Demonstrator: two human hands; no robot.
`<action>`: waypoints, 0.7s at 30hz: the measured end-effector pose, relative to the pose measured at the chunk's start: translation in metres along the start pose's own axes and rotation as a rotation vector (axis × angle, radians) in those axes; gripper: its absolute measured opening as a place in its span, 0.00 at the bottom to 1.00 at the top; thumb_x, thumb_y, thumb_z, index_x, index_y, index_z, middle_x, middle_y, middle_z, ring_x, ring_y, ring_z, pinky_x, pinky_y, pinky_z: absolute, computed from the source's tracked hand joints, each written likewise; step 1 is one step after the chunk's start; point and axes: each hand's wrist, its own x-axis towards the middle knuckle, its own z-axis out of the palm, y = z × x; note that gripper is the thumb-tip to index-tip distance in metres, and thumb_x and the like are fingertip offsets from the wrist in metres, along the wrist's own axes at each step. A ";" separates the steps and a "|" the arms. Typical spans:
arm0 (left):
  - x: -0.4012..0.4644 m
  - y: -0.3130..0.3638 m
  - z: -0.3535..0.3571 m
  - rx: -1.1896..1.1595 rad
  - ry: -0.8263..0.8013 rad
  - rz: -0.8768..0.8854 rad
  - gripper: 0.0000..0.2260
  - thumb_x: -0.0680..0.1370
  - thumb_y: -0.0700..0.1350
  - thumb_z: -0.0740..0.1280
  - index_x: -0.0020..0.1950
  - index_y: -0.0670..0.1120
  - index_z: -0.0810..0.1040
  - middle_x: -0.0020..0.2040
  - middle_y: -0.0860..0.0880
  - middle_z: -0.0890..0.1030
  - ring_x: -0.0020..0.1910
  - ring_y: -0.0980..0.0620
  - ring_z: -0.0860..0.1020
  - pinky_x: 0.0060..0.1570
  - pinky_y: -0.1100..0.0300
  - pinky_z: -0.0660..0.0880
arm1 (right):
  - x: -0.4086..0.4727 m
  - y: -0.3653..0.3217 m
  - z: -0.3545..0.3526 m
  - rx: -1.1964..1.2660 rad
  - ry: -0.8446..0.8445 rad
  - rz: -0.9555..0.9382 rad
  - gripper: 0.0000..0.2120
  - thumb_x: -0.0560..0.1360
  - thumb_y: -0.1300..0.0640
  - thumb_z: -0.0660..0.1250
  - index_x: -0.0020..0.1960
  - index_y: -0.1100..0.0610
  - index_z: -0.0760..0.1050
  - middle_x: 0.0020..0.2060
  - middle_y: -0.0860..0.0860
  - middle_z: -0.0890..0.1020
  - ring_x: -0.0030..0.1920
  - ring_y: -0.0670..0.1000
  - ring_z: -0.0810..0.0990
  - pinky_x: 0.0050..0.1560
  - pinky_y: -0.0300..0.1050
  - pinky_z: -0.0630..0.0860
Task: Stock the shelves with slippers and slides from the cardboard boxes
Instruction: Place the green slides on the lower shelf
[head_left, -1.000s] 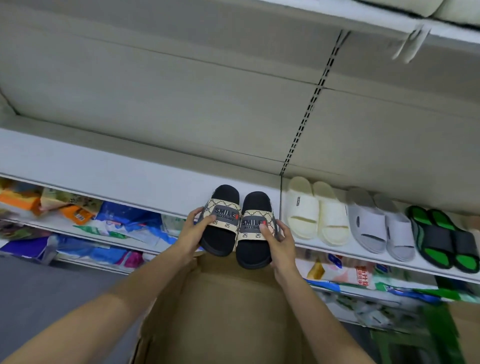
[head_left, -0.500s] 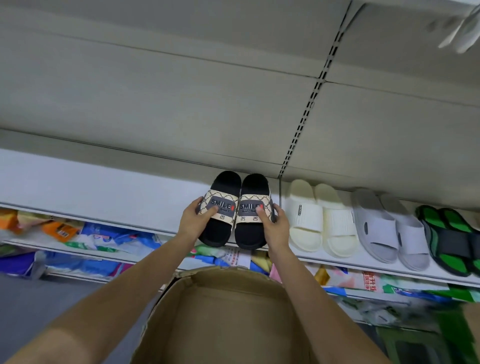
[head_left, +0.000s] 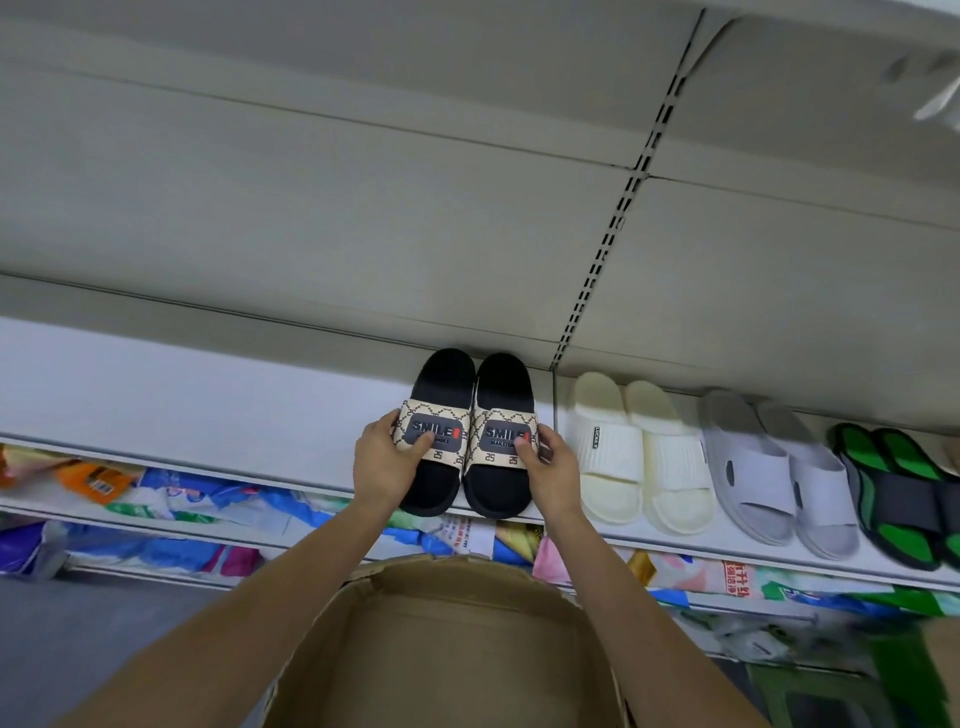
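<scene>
Clearly "SMILE" on black slides (head_left: 470, 434); cream slide (head_left: 605, 447) tag perhaps "LUCKILY".

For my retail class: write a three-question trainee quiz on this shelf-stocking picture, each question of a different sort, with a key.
1. True or false: the black slides lie on the shelf to the left of the cream slides.
2. Which pair lies furthest right? A grey slides B green and black slides C cream slides
3. Fill in: the word printed on each black slide's strap is ____.

Key
1. True; the left hand and right hand each grip one strap.
2. B
3. SMILE
</scene>
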 end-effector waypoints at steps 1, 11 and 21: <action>0.002 0.000 0.001 0.000 0.001 0.003 0.10 0.74 0.50 0.74 0.55 0.53 0.81 0.46 0.54 0.85 0.46 0.52 0.83 0.49 0.49 0.81 | 0.001 0.000 0.001 0.004 0.000 0.007 0.20 0.78 0.54 0.69 0.68 0.60 0.74 0.56 0.51 0.82 0.56 0.52 0.81 0.54 0.45 0.79; -0.019 0.013 -0.020 0.015 -0.025 0.192 0.17 0.77 0.47 0.72 0.66 0.51 0.77 0.62 0.54 0.78 0.59 0.56 0.76 0.62 0.55 0.74 | -0.028 -0.014 -0.028 -0.095 0.018 -0.136 0.25 0.78 0.55 0.69 0.73 0.56 0.69 0.66 0.49 0.77 0.64 0.50 0.76 0.65 0.42 0.72; -0.102 0.135 -0.006 -0.153 -0.359 0.700 0.14 0.77 0.46 0.73 0.63 0.52 0.80 0.60 0.58 0.79 0.61 0.57 0.77 0.64 0.57 0.73 | -0.134 -0.068 -0.157 -0.203 0.107 -0.428 0.20 0.76 0.52 0.72 0.67 0.51 0.75 0.60 0.42 0.81 0.61 0.42 0.78 0.64 0.40 0.75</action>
